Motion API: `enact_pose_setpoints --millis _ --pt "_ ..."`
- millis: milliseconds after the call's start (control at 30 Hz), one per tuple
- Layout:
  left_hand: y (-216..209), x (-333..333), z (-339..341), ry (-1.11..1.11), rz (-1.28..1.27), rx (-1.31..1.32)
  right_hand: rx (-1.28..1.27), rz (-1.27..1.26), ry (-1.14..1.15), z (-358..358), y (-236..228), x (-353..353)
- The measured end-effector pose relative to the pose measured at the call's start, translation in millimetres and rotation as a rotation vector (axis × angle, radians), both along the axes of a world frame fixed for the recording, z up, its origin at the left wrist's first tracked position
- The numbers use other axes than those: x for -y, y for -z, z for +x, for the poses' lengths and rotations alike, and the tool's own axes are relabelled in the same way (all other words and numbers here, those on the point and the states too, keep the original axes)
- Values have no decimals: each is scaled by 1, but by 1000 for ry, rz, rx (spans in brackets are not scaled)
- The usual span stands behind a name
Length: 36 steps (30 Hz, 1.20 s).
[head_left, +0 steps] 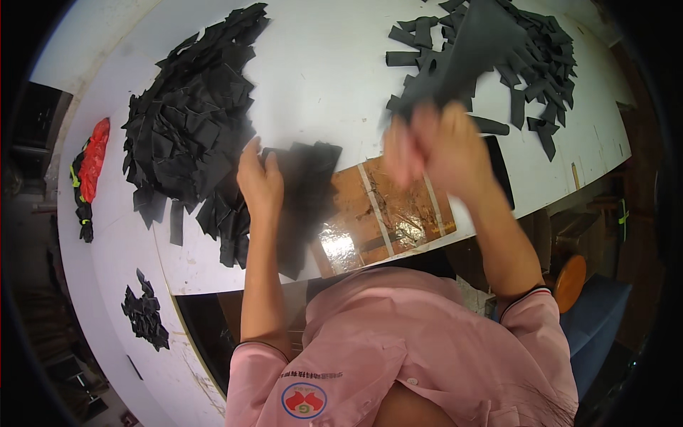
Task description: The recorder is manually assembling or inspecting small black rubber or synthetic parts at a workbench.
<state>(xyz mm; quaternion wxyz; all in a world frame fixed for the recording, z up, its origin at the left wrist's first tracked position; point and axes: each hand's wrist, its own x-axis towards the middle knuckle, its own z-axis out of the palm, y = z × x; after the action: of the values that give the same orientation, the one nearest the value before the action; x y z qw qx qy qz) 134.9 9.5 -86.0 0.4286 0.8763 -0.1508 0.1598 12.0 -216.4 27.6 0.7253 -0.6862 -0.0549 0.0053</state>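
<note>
My left hand (260,181) is at the right edge of a big heap of black cut pieces (192,117). Its thumb and fingers close on the edge of a black sheet piece (309,171) that lies partly blurred over a brown board. Further right, my right hand (445,149) is raised and smeared by motion. Its fingers are wrapped round the lower end of a large dark sheet (480,46), which extends up and away over a second heap of black strips (544,82). Whether the material is cloth or thin rubber I cannot tell.
The brown board (388,213), with pale strips and a shiny cover, lies at the white table's (320,78) near edge. A small black pile (144,313) and a red-and-black bundle (92,167) lie at left. A blue chair (594,313) and round wooden stool (571,283) stand at right.
</note>
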Motion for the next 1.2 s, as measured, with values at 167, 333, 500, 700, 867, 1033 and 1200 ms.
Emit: enact_pose_setpoints --millis 167,333,500,700,867,1033,1200 --pt "44 -17 55 -77 633 -100 -135 -121 338 -4 52 11" --pt "24 -32 64 14 422 77 -299 -95 138 -59 72 -24" --pt "-44 -45 12 -152 -219 -10 -180 -260 21 -69 57 -58" --pt "-71 -51 -67 70 -1002 -880 466 -668 288 -65 50 -98" --pt "-79 -37 -110 94 -1105 -1310 789 -969 474 -56 56 -106" --pt "-69 -41 -125 213 -1117 -1535 468 -729 252 -68 46 -99" --pt "-60 -47 -124 327 -1636 -1674 95 -179 108 -79 58 -89"
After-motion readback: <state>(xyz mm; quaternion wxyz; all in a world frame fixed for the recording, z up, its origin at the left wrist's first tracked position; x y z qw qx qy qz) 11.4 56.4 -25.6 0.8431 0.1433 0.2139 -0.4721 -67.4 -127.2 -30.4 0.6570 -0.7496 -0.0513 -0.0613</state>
